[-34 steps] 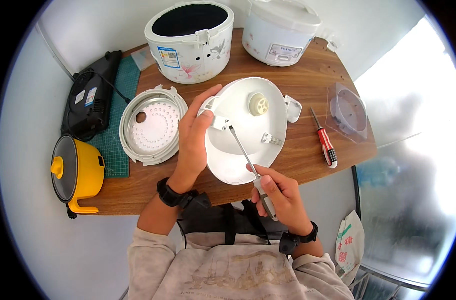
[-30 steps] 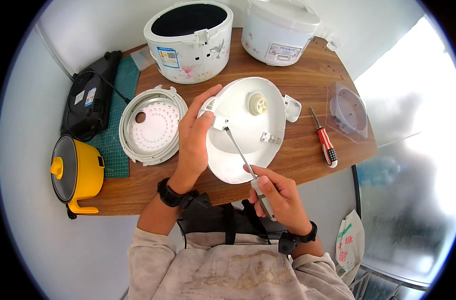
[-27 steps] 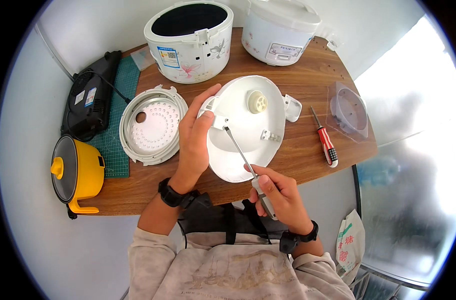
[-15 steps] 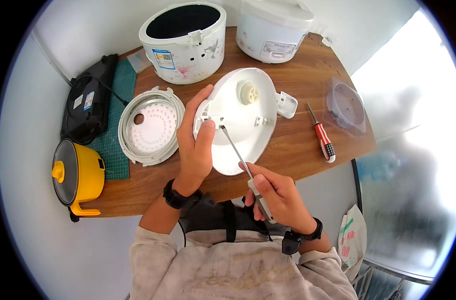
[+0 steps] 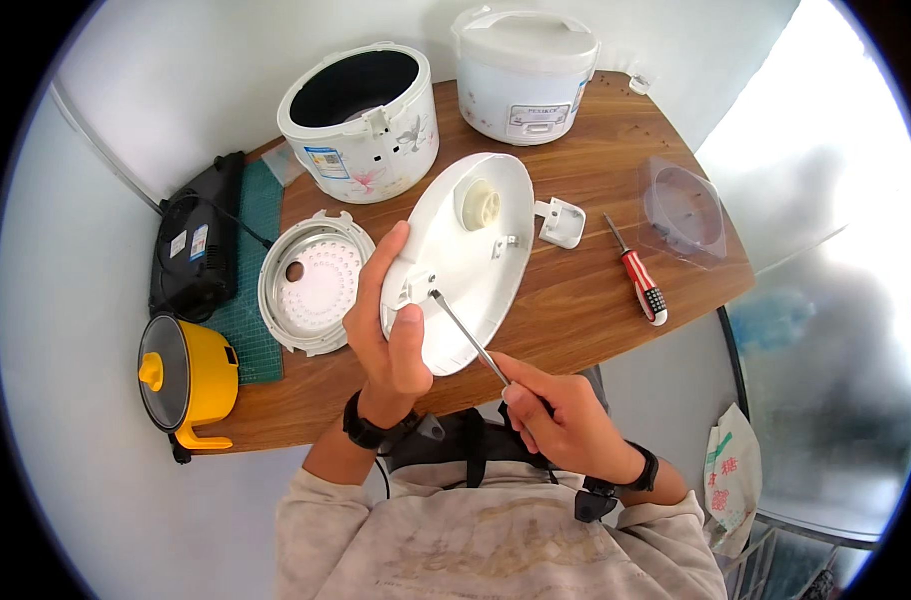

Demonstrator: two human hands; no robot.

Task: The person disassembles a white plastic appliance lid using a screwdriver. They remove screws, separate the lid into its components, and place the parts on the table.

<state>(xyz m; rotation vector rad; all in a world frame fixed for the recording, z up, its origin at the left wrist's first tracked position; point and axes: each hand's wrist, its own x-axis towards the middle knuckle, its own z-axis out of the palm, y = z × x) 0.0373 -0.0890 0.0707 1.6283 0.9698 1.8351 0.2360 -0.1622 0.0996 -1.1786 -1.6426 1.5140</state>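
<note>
My left hand (image 5: 388, 330) grips the left edge of a white oval rice cooker lid shell (image 5: 466, 270), its hollow inside tilted toward me. A round cream fitting (image 5: 482, 205) sits near the far end of that hollow. In my right hand (image 5: 566, 425) is a screwdriver (image 5: 473, 340), fingers wrapped round its handle. The blade's tip meets a small screw post beside my left thumb; whether a screw sits there is too small to tell. Left of the shell lies a round silver inner lid plate (image 5: 316, 282) with rows of small dimples and one hole.
Behind stand an open floral rice cooker body (image 5: 366, 150) and a closed white rice cooker (image 5: 526, 85). At right lie a small white plastic latch piece (image 5: 563, 223), a red-handled screwdriver (image 5: 641, 280) and a clear plastic tray (image 5: 684, 212). A yellow pot (image 5: 211, 370) and black appliance (image 5: 201, 255) are left.
The lid shell has turned and tipped more upright in my left hand. The screwdriver's tip stays by the screw post. My view has shifted, so the table's things sit lower.
</note>
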